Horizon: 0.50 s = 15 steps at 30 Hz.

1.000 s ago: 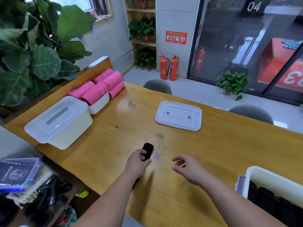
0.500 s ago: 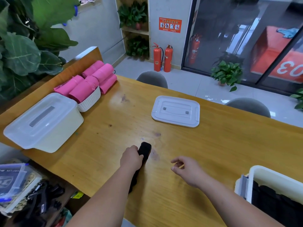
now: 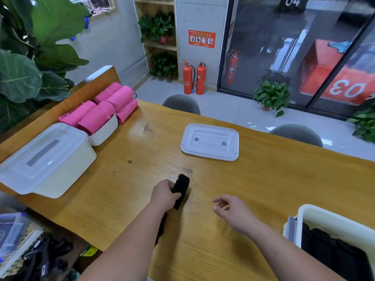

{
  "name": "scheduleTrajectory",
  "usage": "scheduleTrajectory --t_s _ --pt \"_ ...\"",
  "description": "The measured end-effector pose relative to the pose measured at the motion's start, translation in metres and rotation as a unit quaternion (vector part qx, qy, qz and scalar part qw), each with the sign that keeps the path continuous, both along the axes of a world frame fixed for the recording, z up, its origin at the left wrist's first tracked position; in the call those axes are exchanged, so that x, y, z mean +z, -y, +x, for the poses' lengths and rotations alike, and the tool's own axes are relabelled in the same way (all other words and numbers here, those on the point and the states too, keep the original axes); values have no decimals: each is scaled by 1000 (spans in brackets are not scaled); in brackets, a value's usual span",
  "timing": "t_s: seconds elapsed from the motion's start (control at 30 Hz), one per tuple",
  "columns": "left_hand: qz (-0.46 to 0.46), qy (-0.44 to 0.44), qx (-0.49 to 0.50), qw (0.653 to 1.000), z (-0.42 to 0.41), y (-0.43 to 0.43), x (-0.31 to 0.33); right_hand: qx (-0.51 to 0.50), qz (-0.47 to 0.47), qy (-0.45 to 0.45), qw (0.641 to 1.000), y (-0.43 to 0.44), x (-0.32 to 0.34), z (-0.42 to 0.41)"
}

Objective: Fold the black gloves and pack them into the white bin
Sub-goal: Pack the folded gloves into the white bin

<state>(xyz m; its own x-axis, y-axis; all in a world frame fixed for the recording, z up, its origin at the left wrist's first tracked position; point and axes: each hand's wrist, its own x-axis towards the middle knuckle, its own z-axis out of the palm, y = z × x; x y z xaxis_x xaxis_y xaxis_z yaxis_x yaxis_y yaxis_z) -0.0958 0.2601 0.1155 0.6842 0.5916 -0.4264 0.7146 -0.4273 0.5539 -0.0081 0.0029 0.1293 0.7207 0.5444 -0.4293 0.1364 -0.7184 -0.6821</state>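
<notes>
A: Hands? Glove?
B: My left hand (image 3: 165,194) grips the glove (image 3: 181,186) on the counter (image 3: 125,189), nearer me than the lid (image 3: 210,141). My right hand (image 3: 233,211) is loose, holding nothing, also nearer me than the lid. The bin (image 3: 316,214) sits right of the lid, nearer me.

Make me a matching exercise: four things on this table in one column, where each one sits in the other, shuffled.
1 black glove
2 loose white lid
3 pink rolls
4 open white bin

A in the woven basket
B flat on the table, middle
C lower right of view, dark items inside
D gripped by the left hand

Pairs: 1-D, 2-B, 3-A, 4-C
</notes>
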Motion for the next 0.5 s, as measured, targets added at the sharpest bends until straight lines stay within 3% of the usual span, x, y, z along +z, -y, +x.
scheduleTrajectory --t_s 0.27,0.5 --pt "-234 127 32 964 7 45 34 -63 43 -15 997 17 21 5" --pt "-346 163 -14 924 15 92 54 -141 130 -47 980 45 44 0"
